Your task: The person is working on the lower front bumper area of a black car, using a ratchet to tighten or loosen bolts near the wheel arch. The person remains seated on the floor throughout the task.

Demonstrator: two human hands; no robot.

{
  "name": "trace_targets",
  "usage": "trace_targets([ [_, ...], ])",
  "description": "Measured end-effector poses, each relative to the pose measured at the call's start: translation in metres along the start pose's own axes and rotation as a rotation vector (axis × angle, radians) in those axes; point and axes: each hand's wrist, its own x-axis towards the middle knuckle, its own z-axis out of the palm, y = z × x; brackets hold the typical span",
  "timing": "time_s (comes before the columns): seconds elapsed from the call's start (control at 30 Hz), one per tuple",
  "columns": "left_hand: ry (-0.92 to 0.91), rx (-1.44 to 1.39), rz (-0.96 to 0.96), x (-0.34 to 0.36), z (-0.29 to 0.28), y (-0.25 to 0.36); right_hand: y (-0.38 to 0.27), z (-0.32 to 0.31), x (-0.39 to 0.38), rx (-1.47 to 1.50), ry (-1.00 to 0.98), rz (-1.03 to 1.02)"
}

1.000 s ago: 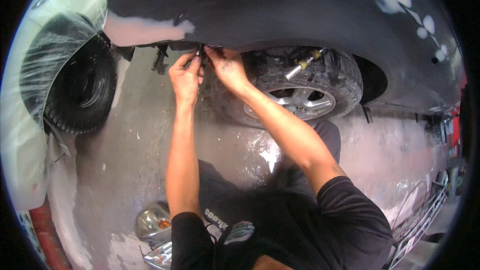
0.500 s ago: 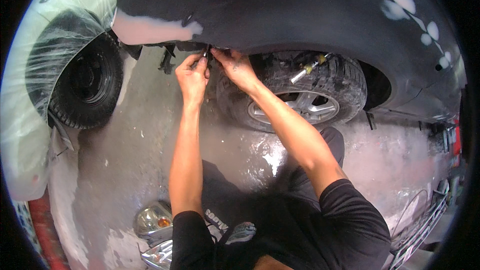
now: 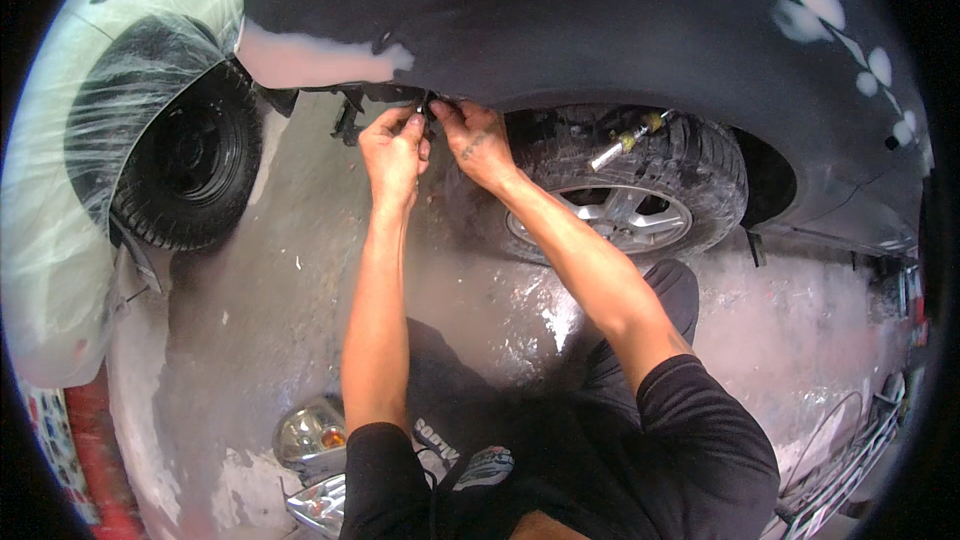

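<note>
Both hands are up at the lower edge of a dark grey car fender (image 3: 560,20), just ahead of the front wheel. My left hand (image 3: 393,155) is closed, thumb and forefinger pinched on a small slim piece too small to name. Close beside it, my right hand (image 3: 480,147) has its thumb and fingers pressed together at the same edge; what they grip is hidden. A pinkish filler patch (image 3: 320,58) covers the fender's corner above my left hand. On top of the tyre (image 3: 700,170) lies a short tool with a silver end and yellowish middle (image 3: 625,142).
At left stands another car with a plastic-covered body (image 3: 50,280) and a black wheel (image 3: 190,165). Two headlights lie on the floor: one with an amber bulb (image 3: 312,432), one clear (image 3: 320,506). A metal rack-like frame (image 3: 845,465) is at lower right. The floor (image 3: 270,310) is stained concrete.
The view has shifted slightly, so the car and wheel appear a little further right. Both hands keep their pinch at the fender edge.
</note>
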Motion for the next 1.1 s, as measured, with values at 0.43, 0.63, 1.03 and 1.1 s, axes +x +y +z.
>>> trace_targets([
  [0.43, -0.072, 0.044, 0.035, 0.001, -0.002, 0.007, -0.012, -0.008, -0.024, 0.007, -0.007, -0.072],
  [0.63, -0.043, 0.02, 0.14, 0.002, -0.005, -0.022, -0.056, -0.115, -0.104, -0.373, 0.055, -0.359],
  [1.03, -0.06, -0.004, 0.174, 0.002, -0.004, -0.023, -0.008, -0.275, -0.013, -1.115, 0.167, -0.121],
  [1.1, -0.053, -0.042, 0.192, 0.003, -0.003, -0.024, 0.003, -0.275, 0.006, -1.184, 0.172, -0.269],
])
